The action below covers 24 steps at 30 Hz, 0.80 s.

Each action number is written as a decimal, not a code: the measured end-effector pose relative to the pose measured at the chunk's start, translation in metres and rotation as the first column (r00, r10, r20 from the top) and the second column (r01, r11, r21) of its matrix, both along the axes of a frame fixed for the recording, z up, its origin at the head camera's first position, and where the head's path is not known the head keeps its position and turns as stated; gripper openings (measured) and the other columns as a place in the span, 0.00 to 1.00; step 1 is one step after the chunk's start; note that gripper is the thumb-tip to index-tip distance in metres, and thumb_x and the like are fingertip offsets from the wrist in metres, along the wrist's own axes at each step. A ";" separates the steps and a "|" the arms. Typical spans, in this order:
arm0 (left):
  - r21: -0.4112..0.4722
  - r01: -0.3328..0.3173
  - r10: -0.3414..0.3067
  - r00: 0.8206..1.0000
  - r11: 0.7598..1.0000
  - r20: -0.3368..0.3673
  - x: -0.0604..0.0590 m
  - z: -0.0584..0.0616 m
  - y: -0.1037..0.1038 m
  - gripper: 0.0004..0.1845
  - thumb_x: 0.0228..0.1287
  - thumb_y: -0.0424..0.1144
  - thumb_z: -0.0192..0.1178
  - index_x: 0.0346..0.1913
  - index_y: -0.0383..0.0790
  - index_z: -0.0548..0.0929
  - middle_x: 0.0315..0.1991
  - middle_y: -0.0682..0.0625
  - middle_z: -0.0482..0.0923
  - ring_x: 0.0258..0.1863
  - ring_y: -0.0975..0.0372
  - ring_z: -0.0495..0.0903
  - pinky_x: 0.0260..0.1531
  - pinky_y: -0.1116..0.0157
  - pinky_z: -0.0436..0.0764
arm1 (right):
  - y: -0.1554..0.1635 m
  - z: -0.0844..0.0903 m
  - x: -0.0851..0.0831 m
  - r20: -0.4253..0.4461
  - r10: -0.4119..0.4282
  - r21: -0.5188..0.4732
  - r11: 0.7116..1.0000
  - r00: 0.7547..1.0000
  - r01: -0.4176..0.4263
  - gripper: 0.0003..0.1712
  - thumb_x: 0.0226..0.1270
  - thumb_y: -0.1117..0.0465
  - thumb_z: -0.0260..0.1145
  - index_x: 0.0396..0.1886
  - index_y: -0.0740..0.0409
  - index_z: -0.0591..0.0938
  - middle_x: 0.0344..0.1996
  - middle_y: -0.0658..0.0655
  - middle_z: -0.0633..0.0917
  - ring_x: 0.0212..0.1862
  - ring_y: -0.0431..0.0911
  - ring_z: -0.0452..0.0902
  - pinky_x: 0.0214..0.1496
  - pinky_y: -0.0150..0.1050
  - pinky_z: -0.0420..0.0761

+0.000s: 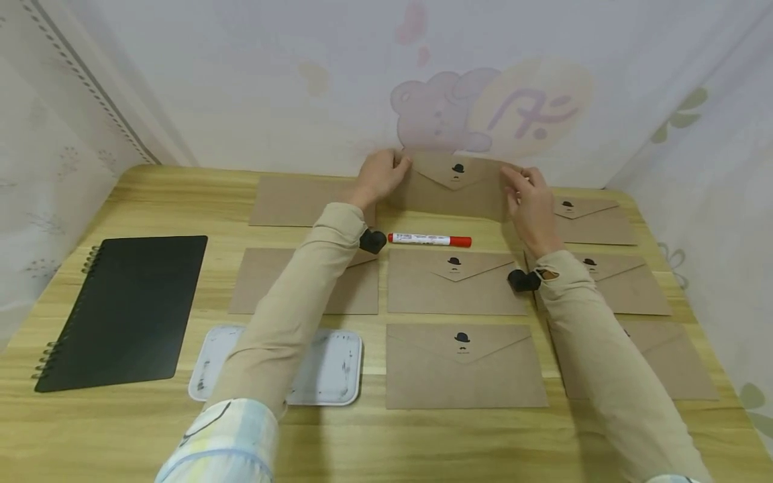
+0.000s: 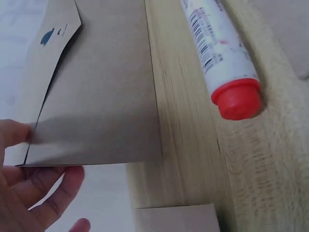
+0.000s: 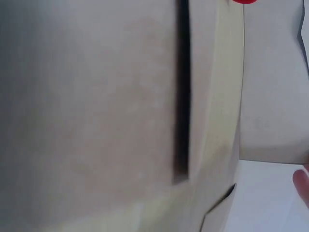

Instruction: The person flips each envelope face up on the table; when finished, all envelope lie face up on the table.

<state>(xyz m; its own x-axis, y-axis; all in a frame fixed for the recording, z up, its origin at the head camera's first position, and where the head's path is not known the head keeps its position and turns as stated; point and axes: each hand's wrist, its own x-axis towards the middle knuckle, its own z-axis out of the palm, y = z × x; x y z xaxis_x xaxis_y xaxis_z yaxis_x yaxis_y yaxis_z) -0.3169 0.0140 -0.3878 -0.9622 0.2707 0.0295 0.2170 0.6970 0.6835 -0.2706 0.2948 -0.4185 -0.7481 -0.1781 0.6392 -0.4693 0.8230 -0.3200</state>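
A brown kraft envelope [image 1: 454, 194] with a pointed flap, a black hat and a moustache print stands tilted up at the table's back edge. Its left end is pinched by my left hand [image 1: 380, 177], thumb on the front and fingers behind, as the left wrist view shows. My right hand [image 1: 534, 209] grips the right end near the upper corner; only a fingertip [image 3: 302, 186] of it shows in the right wrist view. Just in front of the raised envelope lies a capped marker [image 1: 430, 239] with a white barrel and red ends.
More envelopes lie in rows, including a middle one [image 1: 455, 295], a front one [image 1: 465, 376] and several at right, partly under my right arm. A black spiral notebook [image 1: 129, 308] lies at left. My left forearm crosses a white tray [image 1: 329, 369]. Behind the table hangs a printed white curtain [image 1: 241, 80].
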 end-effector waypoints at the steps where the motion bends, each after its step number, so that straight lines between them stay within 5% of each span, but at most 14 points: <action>1: -0.023 -0.003 0.003 1.000 1.000 -0.013 0.000 0.001 0.000 0.16 0.72 0.45 0.44 0.39 0.35 0.74 0.32 0.46 0.72 0.32 0.58 0.70 0.34 0.64 0.69 | 0.001 0.000 0.000 0.016 0.002 0.009 1.000 1.000 -0.002 0.19 0.59 0.77 0.60 0.51 0.66 0.79 0.37 0.68 0.74 0.32 0.56 0.74 0.33 0.46 0.76; 6: -0.192 -0.065 0.041 0.991 0.979 -0.126 0.002 0.004 0.005 0.16 0.70 0.43 0.49 0.51 0.34 0.67 0.37 0.41 0.78 0.41 0.50 0.77 0.45 0.52 0.69 | 0.003 0.002 0.001 0.187 -0.019 0.081 0.997 0.982 0.004 0.31 0.54 0.72 0.66 0.61 0.63 0.72 0.47 0.71 0.70 0.35 0.59 0.74 0.34 0.50 0.76; 11: -0.283 -0.101 0.043 0.978 0.954 -0.206 0.005 0.002 0.013 0.19 0.69 0.37 0.49 0.57 0.35 0.58 0.37 0.39 0.80 0.42 0.45 0.79 0.47 0.48 0.68 | 0.002 0.004 0.000 0.398 -0.048 0.092 0.996 0.916 0.012 0.37 0.55 0.67 0.67 0.65 0.61 0.66 0.53 0.74 0.64 0.47 0.66 0.69 0.43 0.58 0.74; 18: -0.388 0.045 -0.073 0.996 0.921 -0.057 0.011 -0.002 0.017 0.09 0.69 0.36 0.43 0.48 0.39 0.70 0.47 0.41 0.74 0.51 0.48 0.72 0.50 0.46 0.64 | 0.005 0.002 0.001 0.498 -0.073 0.106 0.994 0.864 0.023 0.29 0.58 0.69 0.65 0.61 0.66 0.71 0.55 0.75 0.68 0.52 0.68 0.67 0.49 0.61 0.72; 24: -0.406 0.223 -0.203 0.975 0.886 0.094 0.016 -0.007 0.014 0.09 0.66 0.37 0.47 0.46 0.40 0.71 0.46 0.43 0.69 0.50 0.50 0.64 0.50 0.50 0.63 | 0.006 0.000 0.000 0.542 -0.113 0.230 0.973 0.833 -0.018 0.23 0.61 0.69 0.61 0.57 0.69 0.73 0.58 0.76 0.67 0.58 0.68 0.62 0.57 0.60 0.64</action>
<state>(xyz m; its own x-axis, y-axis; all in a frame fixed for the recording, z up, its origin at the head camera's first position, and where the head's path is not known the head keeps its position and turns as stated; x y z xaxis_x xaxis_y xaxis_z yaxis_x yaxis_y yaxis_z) -0.3006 0.0275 -0.3949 -0.8775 0.4471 -0.1734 0.3663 0.8584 0.3592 -0.2704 0.3007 -0.4188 -0.9736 -0.2173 0.0702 -0.2283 0.9183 -0.3235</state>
